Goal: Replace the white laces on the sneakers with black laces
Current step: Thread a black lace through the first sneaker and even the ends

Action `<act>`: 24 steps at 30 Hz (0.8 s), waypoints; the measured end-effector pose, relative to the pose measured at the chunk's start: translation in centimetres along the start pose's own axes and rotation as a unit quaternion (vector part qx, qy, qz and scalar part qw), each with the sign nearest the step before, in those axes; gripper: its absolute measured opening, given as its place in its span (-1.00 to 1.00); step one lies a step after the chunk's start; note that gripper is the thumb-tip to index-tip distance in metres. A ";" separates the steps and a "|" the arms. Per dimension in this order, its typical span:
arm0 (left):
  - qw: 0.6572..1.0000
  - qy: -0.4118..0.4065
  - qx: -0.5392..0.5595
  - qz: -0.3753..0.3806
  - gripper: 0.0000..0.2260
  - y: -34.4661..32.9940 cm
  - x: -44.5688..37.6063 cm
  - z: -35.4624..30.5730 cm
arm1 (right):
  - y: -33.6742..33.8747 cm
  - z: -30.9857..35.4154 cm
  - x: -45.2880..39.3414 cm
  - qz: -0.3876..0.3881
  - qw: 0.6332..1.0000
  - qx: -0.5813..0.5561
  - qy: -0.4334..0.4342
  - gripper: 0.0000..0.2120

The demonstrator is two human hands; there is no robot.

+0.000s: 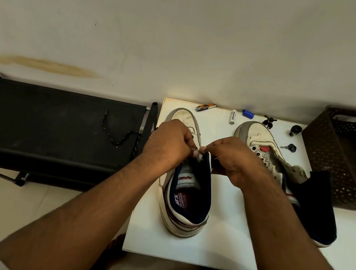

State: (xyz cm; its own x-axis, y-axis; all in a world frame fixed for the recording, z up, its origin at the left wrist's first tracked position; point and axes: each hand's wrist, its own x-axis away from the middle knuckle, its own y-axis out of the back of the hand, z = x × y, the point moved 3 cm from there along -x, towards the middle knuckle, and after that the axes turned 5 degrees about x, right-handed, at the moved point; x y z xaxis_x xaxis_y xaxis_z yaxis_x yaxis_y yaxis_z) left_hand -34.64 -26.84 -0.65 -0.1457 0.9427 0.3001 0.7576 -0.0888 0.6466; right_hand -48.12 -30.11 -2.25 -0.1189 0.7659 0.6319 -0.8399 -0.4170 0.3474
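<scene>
Two sneakers (186,181) on white table (213,249), black rack (55,122) beside.

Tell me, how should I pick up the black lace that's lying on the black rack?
Pinch the black lace at its stiff tip, coming straight down from above. It lies flat and loose in a wiggly line on the rack, and that end points toward the wall with bare shelf around it, so two fingers could likely close on it easily.
</scene>
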 end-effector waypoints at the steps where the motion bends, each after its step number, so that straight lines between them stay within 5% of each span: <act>1: 1.000 0.010 0.002 0.015 -0.86 -0.1 -0.1 -0.2 | 0.0 0.0 0.0 0.000 1.000 -0.001 0.001 -0.92; 9: 0.996 -0.056 -0.014 -0.062 -0.94 -0.5 0.4 0.0 | 0.3 -0.3 0.0 0.004 1.000 -0.011 0.002 -0.94; 14: 0.978 0.043 -0.190 0.076 -0.79 -1.2 -1.7 -0.8 | 0.2 -0.4 0.1 0.017 0.999 -0.039 -0.005 -0.92; 18: 0.967 -0.037 -0.249 -0.030 -0.86 -2.2 -0.8 -0.9 | -0.1 -0.4 0.1 0.008 1.000 -0.028 0.000 -0.90; 24: 0.973 -0.060 -0.218 -0.032 -0.82 -1.8 -0.8 -0.8 | 0.3 -0.7 0.7 0.023 0.998 -0.062 0.005 -0.87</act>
State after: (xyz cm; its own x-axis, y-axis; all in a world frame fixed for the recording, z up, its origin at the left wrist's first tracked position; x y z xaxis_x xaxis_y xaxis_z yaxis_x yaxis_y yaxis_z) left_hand -36.43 -27.72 -1.46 -0.0890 0.9792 0.1824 0.4028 -0.1321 0.9057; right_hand -48.82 -29.33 -2.22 -0.1634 0.7531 0.6372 -0.8924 -0.3882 0.2300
